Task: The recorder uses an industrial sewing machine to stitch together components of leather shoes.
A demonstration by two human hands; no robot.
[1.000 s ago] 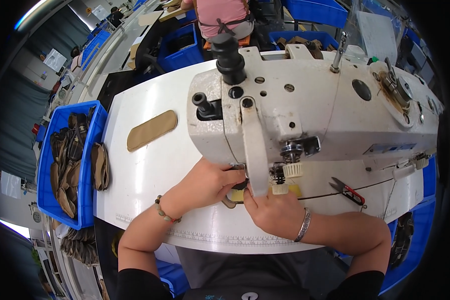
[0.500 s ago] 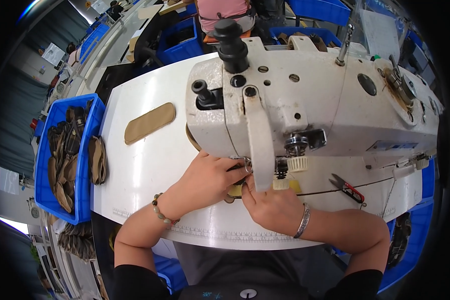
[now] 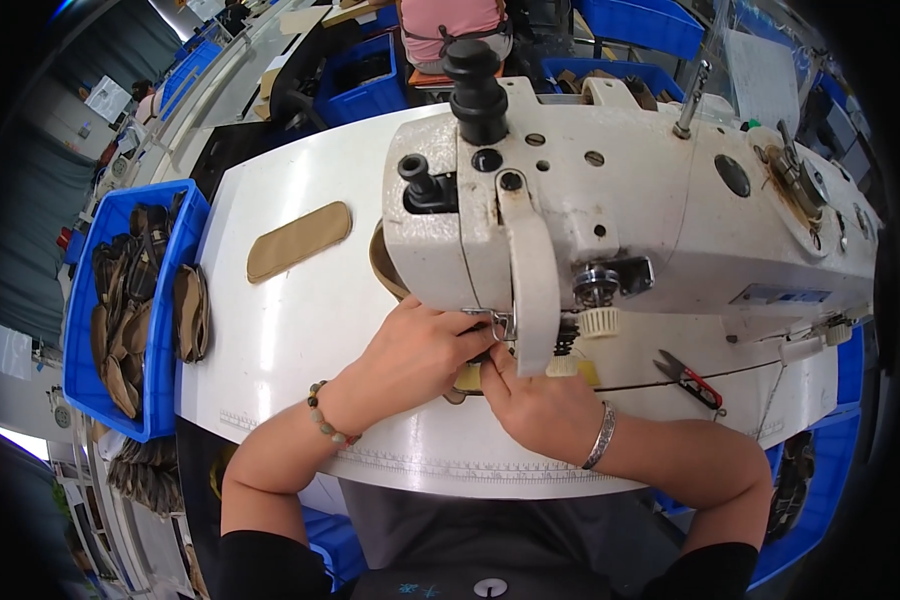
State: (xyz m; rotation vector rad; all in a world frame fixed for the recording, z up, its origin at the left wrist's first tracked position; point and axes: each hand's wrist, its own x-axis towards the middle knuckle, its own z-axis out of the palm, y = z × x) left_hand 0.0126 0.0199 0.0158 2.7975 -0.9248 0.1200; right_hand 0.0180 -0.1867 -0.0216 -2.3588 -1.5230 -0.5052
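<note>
Both hands meet at the needle area of a white sewing machine (image 3: 630, 190). My left hand (image 3: 415, 350) has its fingers bent together, with the tips beside the presser foot. Just right of it, my right hand (image 3: 535, 400) is closed, thumb and fingers pinched near the same spot. What the fingertips hold is hidden by the fingers and the machine head. A curved brown piece (image 3: 381, 262) shows partly behind the machine head, above my left hand. On the tabletop to the left lies a flat tan oblong piece (image 3: 300, 242) with rounded ends.
Red-handled thread snips (image 3: 692, 384) lie on the white table (image 3: 270, 350), right of my right hand. A blue crate (image 3: 160, 385) of brown and dark pieces stands at the left edge, with a stitched piece (image 3: 191, 313) beside it. A person in pink (image 3: 452, 30) sits beyond.
The view has shifted slightly, and a little more of the curved brown piece shows beside the machine head. Both hands keep nearly the same place and grip at the needle.
</note>
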